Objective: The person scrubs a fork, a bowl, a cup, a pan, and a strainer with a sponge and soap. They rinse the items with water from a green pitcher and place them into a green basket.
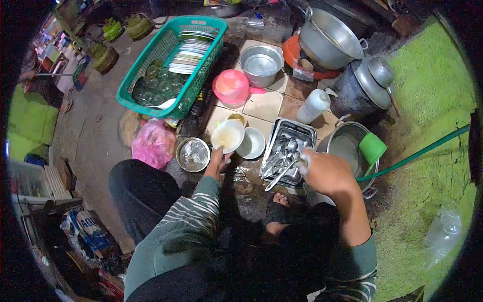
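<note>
A white bowl (pixel 228 136) is tilted in my left hand (pixel 218 159), whose fingers grip its near rim. Beside it a second white bowl (pixel 251 143) rests on the tiles, and a small yellowish bowl (pixel 236 119) shows partly behind. My right hand (pixel 324 171) is over the right edge of a metal tray (pixel 314 132) heaped with spoons and forks (pixel 287 151). Its fingers are closed around something white and foamy, too blurred to name. Left of my left hand stands a round metal bowl (pixel 193 155) with whitish suds in it.
A teal basket (pixel 188 100) holds plates and glasses. Around the tiles (pixel 261 103) are a pink dipper (pixel 231 86), metal pots (pixel 261 65), a white bottle (pixel 314 106) and a pink bag (pixel 153 143). A green hose (pixel 427 151) reaches a pot with a green cup (pixel 373 147).
</note>
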`<state>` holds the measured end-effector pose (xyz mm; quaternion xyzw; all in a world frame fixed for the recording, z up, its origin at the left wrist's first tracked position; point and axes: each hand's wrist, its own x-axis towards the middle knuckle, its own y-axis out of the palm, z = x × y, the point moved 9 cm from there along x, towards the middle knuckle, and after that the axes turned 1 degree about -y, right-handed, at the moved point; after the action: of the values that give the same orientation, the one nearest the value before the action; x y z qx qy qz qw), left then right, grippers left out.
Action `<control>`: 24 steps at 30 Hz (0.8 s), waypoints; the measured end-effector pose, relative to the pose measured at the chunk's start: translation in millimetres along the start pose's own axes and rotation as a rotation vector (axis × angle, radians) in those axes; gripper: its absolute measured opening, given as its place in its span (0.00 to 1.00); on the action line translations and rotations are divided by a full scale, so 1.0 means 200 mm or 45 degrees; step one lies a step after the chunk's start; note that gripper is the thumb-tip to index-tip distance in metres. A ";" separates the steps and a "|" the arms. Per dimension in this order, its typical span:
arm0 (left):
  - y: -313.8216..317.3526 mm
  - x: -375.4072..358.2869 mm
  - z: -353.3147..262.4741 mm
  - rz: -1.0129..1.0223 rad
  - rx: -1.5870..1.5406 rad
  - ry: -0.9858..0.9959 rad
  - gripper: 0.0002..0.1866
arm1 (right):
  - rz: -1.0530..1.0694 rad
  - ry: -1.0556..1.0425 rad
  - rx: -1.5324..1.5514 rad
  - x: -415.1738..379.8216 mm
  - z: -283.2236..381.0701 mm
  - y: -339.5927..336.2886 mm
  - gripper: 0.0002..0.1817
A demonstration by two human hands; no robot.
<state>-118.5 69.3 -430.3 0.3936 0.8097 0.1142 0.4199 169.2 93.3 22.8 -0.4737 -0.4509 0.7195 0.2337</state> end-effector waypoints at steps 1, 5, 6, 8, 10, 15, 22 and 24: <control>-0.11 -0.03 0.02 -0.140 0.023 -0.128 0.18 | -0.010 -0.006 -0.006 -0.02 0.02 0.00 0.17; -0.36 -0.08 0.10 -0.008 -0.374 -0.325 0.14 | -0.008 -0.026 -0.081 -0.06 0.08 0.02 0.20; -0.41 -0.08 0.13 0.006 -0.588 -0.366 0.13 | 0.001 -0.025 -0.081 -0.06 0.09 0.02 0.21; -0.47 -0.09 0.14 0.098 -0.657 -0.414 0.12 | -0.016 -0.065 -0.082 -0.04 0.09 0.05 0.21; -0.45 -0.12 0.13 0.196 -0.722 -0.459 0.11 | -0.037 -0.102 -0.082 0.01 0.09 0.07 0.22; 0.06 -0.49 -0.20 0.178 -0.589 -0.318 0.18 | -0.042 -0.148 0.108 0.16 0.10 0.05 0.26; 0.99 -1.07 -1.01 0.575 0.200 0.001 0.23 | -0.205 -0.160 1.570 0.32 0.25 -0.09 0.25; 1.11 -1.20 -1.16 0.545 0.449 0.086 0.25 | -0.518 -0.457 1.883 0.36 0.30 -0.15 0.31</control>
<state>-96.4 73.7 -30.2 0.6187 0.7290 0.0708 0.2842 80.2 137.0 23.9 0.0200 0.0363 0.8413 0.5390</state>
